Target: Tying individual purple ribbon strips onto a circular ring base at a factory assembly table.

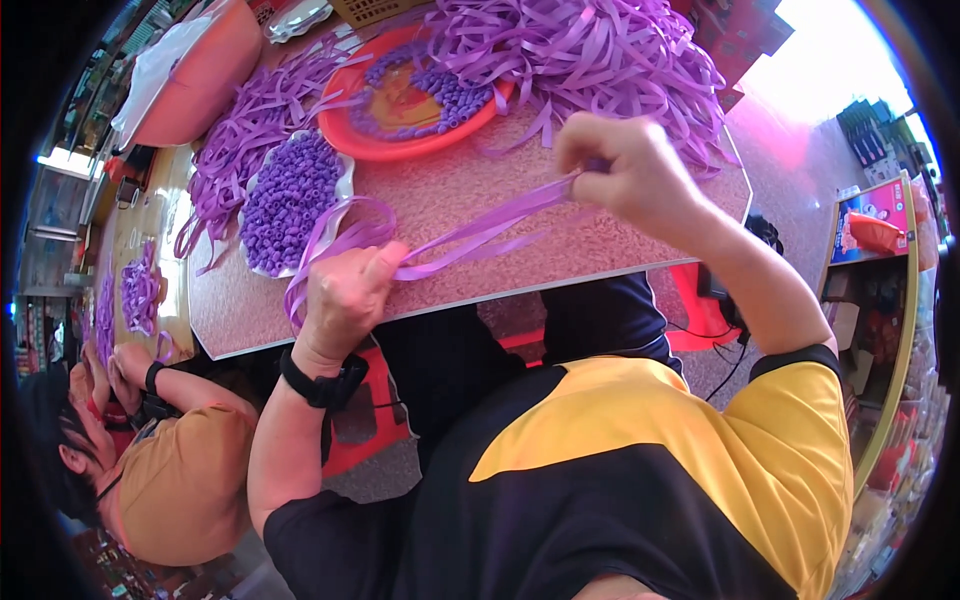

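Observation:
A purple ribbon (500,215) stretches in loose strands between my two hands above the near part of the table. My left hand (345,300) is closed around one end, and a loop of ribbon curls up behind it. Farther right, my right hand (625,180) pinches the other end; a small dark purple piece shows at its fingers, too small to name surely. Just beyond my left hand stands a white wavy-edged dish (347,180) heaped with purple beads (290,200). Behind it, an orange-red round tray (385,152) holds more purple beads.
A large heap of purple ribbons (600,70) covers the table's far right; another ribbon bunch (240,140) lies at left. A pink basin (205,75) stands far left. The table's edge (450,305) runs before me. A co-worker (180,470) sits at left beside a wooden table (170,220).

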Tool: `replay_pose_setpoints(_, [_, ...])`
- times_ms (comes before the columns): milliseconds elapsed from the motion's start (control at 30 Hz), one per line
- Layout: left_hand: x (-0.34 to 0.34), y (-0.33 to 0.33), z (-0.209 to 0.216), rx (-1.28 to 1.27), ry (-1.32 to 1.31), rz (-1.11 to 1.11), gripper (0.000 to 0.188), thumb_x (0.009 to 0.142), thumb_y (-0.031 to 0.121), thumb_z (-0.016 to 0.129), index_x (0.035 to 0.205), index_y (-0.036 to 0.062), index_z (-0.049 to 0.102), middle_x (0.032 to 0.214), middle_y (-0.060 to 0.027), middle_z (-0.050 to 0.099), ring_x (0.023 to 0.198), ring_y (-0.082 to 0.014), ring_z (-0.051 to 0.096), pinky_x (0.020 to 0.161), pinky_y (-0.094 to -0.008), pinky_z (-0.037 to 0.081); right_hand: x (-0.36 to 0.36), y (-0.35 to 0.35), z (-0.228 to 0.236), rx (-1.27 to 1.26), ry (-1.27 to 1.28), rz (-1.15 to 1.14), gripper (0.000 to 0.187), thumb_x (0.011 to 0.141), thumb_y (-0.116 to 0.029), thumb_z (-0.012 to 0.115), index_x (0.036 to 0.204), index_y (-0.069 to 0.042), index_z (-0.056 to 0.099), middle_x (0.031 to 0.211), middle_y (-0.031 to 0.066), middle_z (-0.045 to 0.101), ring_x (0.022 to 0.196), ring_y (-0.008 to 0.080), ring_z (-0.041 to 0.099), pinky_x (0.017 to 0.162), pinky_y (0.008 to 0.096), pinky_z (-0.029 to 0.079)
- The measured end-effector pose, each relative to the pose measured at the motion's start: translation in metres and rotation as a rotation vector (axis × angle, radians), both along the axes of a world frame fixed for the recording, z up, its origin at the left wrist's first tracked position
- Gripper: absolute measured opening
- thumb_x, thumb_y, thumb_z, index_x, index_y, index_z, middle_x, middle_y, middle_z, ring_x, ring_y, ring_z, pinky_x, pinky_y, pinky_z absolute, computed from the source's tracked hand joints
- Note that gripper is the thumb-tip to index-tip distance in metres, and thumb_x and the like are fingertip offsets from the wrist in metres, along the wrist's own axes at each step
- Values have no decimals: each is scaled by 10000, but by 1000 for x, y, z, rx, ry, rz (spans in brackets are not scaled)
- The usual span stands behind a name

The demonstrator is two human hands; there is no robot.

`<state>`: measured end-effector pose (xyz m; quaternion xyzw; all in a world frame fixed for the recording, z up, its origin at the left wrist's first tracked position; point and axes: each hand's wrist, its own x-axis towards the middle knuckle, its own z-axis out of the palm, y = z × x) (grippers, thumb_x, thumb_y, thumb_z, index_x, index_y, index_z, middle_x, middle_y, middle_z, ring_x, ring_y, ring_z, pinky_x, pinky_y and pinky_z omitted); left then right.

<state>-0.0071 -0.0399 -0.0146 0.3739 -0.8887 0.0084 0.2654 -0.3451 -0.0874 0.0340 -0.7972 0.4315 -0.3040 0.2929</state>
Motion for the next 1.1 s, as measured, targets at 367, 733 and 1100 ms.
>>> replay_pose_setpoints(367, [-12,-4,3,60,-35,-144,308,764,-49,685,1066,-7,637,729,-137,618,642,-324,621,558,-406,469,-22,-25,-8,-524,272,-289,255,710,-72,703,950,-115,628,660,104,603,596,273,610,575,362,463])
replay_pose_setpoints(733, [-36,-23,20,-34,-146,99,408,792,209,736,1153,51,631,885,-112,592,781,-316,607,639,-417,484,-36,-42,18,411,-403,-5,75,823,-29,723,866,6,673,738,-1,626,606,25,543,511,193,414])
replay_pose_setpoints(1100, [-82,-23,66,-104,-163,128,600,718,59,705,1304,23,583,1230,-129,588,1112,-302,559,913,-383,467,-29,-56,6,271,-317,63,153,819,-94,787,933,-16,722,780,-34,666,720,27,571,645,210,446])
